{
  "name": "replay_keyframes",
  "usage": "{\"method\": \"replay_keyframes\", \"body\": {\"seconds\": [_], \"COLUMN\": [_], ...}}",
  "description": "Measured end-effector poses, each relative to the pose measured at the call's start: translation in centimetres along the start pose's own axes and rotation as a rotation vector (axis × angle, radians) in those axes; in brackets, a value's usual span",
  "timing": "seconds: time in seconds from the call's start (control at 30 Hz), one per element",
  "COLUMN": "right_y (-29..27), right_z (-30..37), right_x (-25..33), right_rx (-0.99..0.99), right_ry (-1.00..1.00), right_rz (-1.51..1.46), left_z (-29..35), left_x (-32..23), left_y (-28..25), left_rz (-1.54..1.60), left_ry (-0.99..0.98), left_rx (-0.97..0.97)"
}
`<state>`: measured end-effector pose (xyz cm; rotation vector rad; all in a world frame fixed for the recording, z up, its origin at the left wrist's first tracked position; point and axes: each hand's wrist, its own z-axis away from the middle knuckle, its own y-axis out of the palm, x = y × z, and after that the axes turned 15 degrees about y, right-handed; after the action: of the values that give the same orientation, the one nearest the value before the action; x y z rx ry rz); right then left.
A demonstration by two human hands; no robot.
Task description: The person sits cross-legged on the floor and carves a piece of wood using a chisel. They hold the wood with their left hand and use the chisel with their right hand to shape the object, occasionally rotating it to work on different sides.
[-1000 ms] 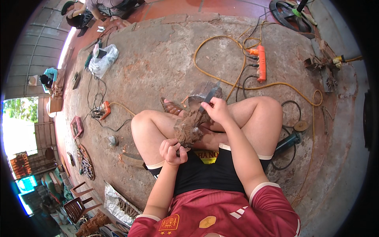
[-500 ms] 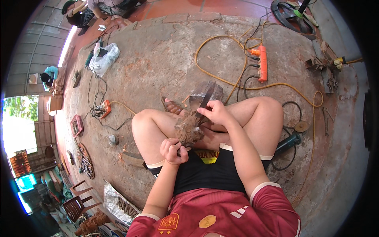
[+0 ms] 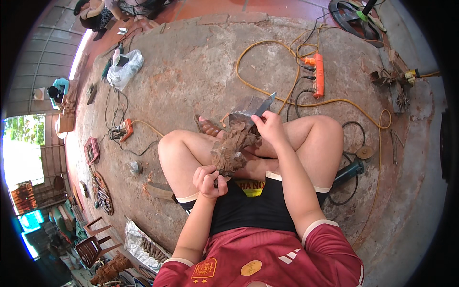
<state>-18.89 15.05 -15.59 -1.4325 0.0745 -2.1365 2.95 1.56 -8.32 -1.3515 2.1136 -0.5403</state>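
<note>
Between my bent legs lies a brown carved wooden piece [image 3: 228,152] with a rough, deeply cut surface. My left hand [image 3: 208,181] is closed on its near end. My right hand [image 3: 269,128] grips a long flat metal tool [image 3: 264,104] over the far end of the carving. The tool's pale, narrow tip points away and to the right; whether it is a file or a blade is unclear. Just beyond the carving stands a dark block [image 3: 244,106], partly covered by the carving and the tool.
An orange power strip [image 3: 319,76] with a looping yellow cord lies ahead right. A green power tool [image 3: 350,172] rests beside my right thigh. Left are a clear plastic bag [image 3: 125,71], a small jar [image 3: 133,168] and a second orange socket strip [image 3: 127,130]. Other people sit farther off.
My right hand has moved slightly right and up, swinging the tool's far tip to the right and into brighter light. My left hand keeps its hold on the carving.
</note>
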Motion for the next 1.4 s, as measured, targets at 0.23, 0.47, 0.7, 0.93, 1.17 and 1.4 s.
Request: {"method": "replay_keyframes", "body": {"seconds": [0.23,0.47,0.7,0.93,1.17,1.4], "right_y": [0.3,1.5,0.5,-3.8,-6.3,-4.9], "right_z": [0.7,-2.2,-0.7,3.6,10.1,12.8], "right_x": [0.4,-2.8,-2.2,-0.7,4.0,5.8], "right_rx": [0.287,-0.106,-0.076,-0.197,-0.224,-0.14], "right_ry": [0.039,0.063,0.147,0.015,-0.095,-0.087], "right_rz": [-0.117,-0.219,-0.414,-0.365,-0.514,-0.43], "left_z": [0.0,-0.7,-3.3,-6.5,-8.1,-7.0], "left_x": [-0.1,-0.1,0.8,1.2,1.1,1.2], "left_y": [-0.1,-0.1,0.4,1.0,1.1,1.1], "left_rz": [-0.018,-0.005,0.014,0.002,-0.005,0.001], "left_ry": [-0.002,-0.006,0.007,-0.058,-0.073,-0.04], "left_rx": [-0.01,-0.031,-0.082,-0.081,-0.129,-0.147]}}
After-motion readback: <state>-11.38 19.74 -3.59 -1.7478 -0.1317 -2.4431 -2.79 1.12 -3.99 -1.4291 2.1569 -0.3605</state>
